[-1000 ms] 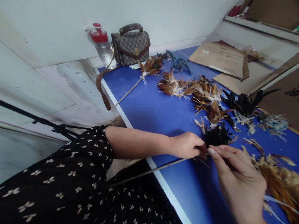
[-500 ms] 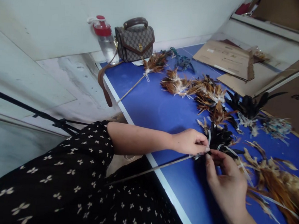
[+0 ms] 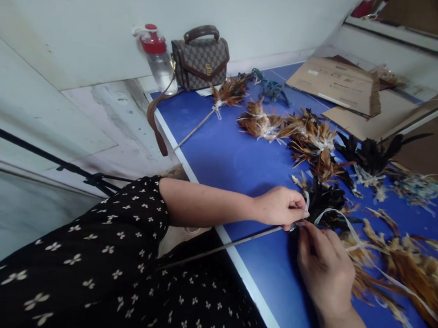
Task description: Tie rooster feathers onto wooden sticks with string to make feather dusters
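Note:
My left hand (image 3: 281, 207) pinches the top of a thin wooden stick (image 3: 228, 244) where a bunch of black feathers (image 3: 327, 201) sits against it. The stick slants down over the blue table's (image 3: 234, 160) edge toward my lap. My right hand (image 3: 324, 269) lies just below and right of the left, fingers closed on a pale plastic strip (image 3: 349, 228) that loops around the black bunch and trails off to the right.
Bundles of brown feathers (image 3: 310, 140) and black feathers (image 3: 369, 157) lie across the table. A finished feather stick (image 3: 215, 109), a brown handbag (image 3: 201, 58) and a red-capped bottle (image 3: 158, 55) stand at the far end. Flat cardboard (image 3: 340, 85) is at the back right.
My right hand has drawn back toward me and pulled the pale strip out into a loop around the black feathers. My left hand stays pinched on the stick.

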A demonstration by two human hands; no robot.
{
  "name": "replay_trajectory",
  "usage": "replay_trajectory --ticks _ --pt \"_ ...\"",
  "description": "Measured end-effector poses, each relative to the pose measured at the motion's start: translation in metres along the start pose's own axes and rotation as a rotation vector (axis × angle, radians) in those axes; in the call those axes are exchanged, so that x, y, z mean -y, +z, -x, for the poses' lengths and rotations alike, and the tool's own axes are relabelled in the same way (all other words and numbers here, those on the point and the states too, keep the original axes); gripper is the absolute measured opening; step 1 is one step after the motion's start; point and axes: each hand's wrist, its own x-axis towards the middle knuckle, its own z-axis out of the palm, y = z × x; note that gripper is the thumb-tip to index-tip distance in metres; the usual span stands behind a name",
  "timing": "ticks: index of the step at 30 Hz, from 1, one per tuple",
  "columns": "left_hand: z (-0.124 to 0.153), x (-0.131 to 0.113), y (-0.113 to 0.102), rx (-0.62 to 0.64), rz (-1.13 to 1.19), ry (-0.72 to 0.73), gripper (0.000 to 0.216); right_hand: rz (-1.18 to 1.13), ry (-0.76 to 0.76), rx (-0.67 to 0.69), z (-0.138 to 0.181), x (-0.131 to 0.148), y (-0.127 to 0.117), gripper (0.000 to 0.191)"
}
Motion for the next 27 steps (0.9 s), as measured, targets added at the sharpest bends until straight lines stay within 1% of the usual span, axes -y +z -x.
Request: replay_trajectory --ticks 2,4,6,8,10,12,13,15,17,20,27 --pt "0.000 0.001 0.001 -0.012 0.011 0.002 0.015 0.042 0.018 0.001 0.000 -0.001 0.001 0.014" --pt "0.000 0.000 0.002 -0.057 0.001 0.022 0.013 0.051 0.051 0.012 0.000 0.000 0.002 0.015" --pt "0.000 -0.001 0.001 -0.139 -0.046 0.087 0.017 0.015 0.117 0.036 -0.001 0.001 0.002 0.019" --pt "0.002 -0.004 -0.001 -0.191 -0.150 0.194 0.021 -0.046 0.233 0.067 -0.001 0.001 0.002 0.028" --pt "0.005 -0.008 -0.005 -0.165 -0.297 0.302 0.020 -0.123 0.394 0.100 -0.001 -0.001 0.001 0.036" --pt "0.008 -0.012 -0.008 -0.086 -0.443 0.385 0.014 -0.213 0.557 0.139 -0.001 -0.004 0.000 0.042" --pt "0.010 -0.014 -0.010 -0.050 -0.504 0.417 0.011 -0.263 0.620 0.154 -0.002 -0.005 -0.002 0.044" --pt "0.013 -0.015 -0.011 -0.001 -0.614 0.458 0.006 -0.354 0.701 0.176 -0.004 -0.008 -0.005 0.047" --pt "0.014 -0.014 -0.012 0.008 -0.713 0.466 0.006 -0.410 0.738 0.196 -0.006 -0.009 -0.007 0.049" --pt "0.014 -0.010 -0.011 0.009 -0.813 0.453 0.011 -0.424 0.774 0.226 -0.011 -0.008 -0.010 0.051" --pt "0.012 -0.008 -0.007 0.006 -0.885 0.430 0.018 -0.417 0.809 0.230 -0.018 -0.001 -0.012 0.053"
